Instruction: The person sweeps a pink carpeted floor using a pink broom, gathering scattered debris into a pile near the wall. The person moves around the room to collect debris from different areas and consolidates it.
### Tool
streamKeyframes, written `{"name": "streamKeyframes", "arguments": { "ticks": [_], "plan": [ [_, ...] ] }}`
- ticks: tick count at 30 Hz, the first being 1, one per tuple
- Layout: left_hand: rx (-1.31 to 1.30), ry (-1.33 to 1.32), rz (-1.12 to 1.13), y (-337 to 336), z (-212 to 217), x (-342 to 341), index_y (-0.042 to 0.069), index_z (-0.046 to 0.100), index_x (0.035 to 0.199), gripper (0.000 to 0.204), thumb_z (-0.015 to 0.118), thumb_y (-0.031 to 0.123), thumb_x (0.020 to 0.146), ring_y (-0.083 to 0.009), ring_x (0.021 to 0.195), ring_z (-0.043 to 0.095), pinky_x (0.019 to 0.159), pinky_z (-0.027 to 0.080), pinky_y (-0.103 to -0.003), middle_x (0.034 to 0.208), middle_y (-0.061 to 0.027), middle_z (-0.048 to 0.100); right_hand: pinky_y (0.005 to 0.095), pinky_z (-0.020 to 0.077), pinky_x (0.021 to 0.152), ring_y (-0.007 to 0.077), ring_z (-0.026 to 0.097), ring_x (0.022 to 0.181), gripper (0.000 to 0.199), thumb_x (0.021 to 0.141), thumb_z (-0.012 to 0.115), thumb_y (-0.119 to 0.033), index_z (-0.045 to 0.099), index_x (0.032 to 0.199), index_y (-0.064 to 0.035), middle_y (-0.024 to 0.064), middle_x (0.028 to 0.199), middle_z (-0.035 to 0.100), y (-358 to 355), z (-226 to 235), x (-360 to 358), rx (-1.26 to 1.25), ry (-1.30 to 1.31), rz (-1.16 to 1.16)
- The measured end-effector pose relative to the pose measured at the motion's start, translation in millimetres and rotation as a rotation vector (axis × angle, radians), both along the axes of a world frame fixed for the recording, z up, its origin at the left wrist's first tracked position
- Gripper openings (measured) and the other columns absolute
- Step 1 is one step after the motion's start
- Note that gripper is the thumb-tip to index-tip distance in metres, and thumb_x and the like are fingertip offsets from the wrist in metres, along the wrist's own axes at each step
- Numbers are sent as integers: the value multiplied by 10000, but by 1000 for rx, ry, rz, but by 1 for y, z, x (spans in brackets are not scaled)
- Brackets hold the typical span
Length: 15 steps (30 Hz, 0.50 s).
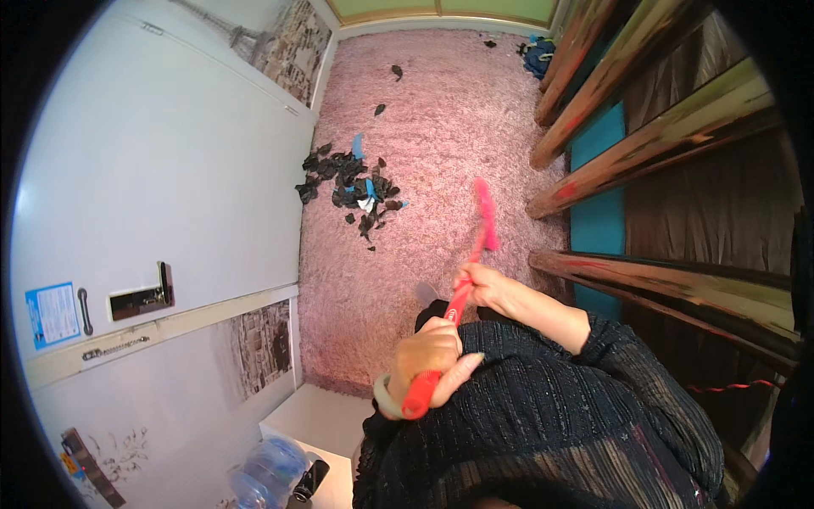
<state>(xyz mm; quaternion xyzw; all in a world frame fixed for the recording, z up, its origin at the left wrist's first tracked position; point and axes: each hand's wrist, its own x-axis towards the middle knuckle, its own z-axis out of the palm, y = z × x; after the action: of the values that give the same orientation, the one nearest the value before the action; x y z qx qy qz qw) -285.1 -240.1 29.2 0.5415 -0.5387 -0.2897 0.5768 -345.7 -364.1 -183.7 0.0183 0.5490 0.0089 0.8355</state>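
Note:
My left hand (426, 352), with a pale bangle at its wrist, is wrapped round the near end of a red broom handle (459, 303). Further along the same handle, my right hand (487, 287) is closed on it. The handle slants away from me to a bright pink broom head (485, 212), which lies against the pink shaggy carpet (424, 110) and looks slightly smeared. To its left, a loose heap of black scraps (348, 176) with blue and white bits is spread near the white door.
A white door (170, 144) with a dark handle (142, 300) runs along the left. Wooden posts (610, 161) line the right side, with a blue panel (598, 216) behind them. Clear plastic bottles (271, 471) stand at lower left. A dark bundle (538, 58) lies far right.

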Motion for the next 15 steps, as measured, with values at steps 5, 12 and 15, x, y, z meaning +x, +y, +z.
{"name": "streamKeyframes", "arguments": {
  "ticks": [5,12,15],
  "plan": [
    [110,214,-72,13,-59,-4,-2,471,552,270,599,-64,781,-196,540,494,594,403,-322,546,-85,478,400,522,562,259,523,603,103,878,455,-58,440,779,-30,102,688,486,-4,-113,-48,57,103,56],
    [180,-59,278,36,-5,9,10,459,510,304,603,-79,763,-163,467,452,584,403,-308,492,-61,450,292,443,481,176,469,543,123,879,456,-49,436,757,-47,52,640,456,44,-91,30,224,-175,224],
    [139,-268,228,31,4,2,53,439,490,344,663,15,749,-209,446,433,574,390,-317,483,-55,428,239,401,441,134,440,512,137,879,458,-48,435,744,-57,27,612,441,81,-75,74,333,-383,243]
  ]
}}
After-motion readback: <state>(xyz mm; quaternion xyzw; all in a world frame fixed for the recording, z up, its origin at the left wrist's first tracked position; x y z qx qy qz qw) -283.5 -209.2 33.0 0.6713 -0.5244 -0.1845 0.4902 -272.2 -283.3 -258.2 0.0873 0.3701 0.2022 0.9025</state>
